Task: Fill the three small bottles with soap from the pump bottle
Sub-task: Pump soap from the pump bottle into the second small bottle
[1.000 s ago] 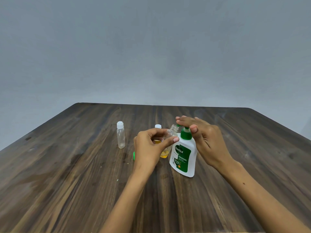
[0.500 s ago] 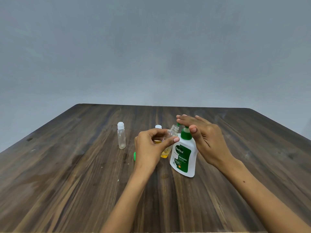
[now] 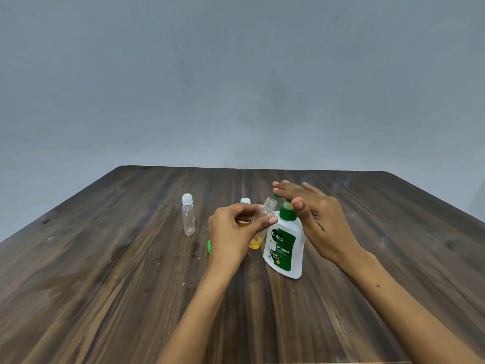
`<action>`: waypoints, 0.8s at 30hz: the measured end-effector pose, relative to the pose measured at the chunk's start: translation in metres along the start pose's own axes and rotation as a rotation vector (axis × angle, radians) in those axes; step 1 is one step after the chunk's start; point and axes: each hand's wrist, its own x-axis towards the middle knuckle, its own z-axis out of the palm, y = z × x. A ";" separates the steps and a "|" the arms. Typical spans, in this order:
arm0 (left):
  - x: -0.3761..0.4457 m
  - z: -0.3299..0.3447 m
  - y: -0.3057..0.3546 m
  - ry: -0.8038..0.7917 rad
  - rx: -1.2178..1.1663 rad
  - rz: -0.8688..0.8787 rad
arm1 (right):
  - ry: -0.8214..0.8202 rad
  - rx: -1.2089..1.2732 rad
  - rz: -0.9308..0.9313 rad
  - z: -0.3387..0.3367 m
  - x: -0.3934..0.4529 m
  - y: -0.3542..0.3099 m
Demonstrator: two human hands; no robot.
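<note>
A white pump bottle (image 3: 286, 248) with a green label and green pump stands at the table's middle. My right hand (image 3: 315, 219) lies flat over the pump head, fingers spread. My left hand (image 3: 236, 229) holds a small clear bottle (image 3: 262, 224), uncapped and tilted, its mouth just under the green nozzle and some yellow soap at its bottom. A second small bottle (image 3: 245, 201) with a white cap and yellow soap stands behind my left hand, mostly hidden. A third small bottle (image 3: 188, 218), clear, empty-looking and white-capped, stands upright to the left.
The dark wooden table (image 3: 105, 285) stretches around the bottles, its far edge meeting a plain grey wall. A small green cap (image 3: 209, 246) peeks out on the table just left of my left wrist.
My right hand's fingers have lifted slightly over the pump head. The tilted bottle and my left hand stay in place.
</note>
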 end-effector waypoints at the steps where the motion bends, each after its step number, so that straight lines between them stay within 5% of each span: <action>1: 0.000 0.000 0.000 0.002 -0.004 -0.001 | 0.004 0.010 -0.001 0.001 0.000 -0.001; 24: -0.002 0.000 -0.002 -0.016 -0.020 -0.001 | 0.010 0.005 -0.001 0.002 -0.001 -0.001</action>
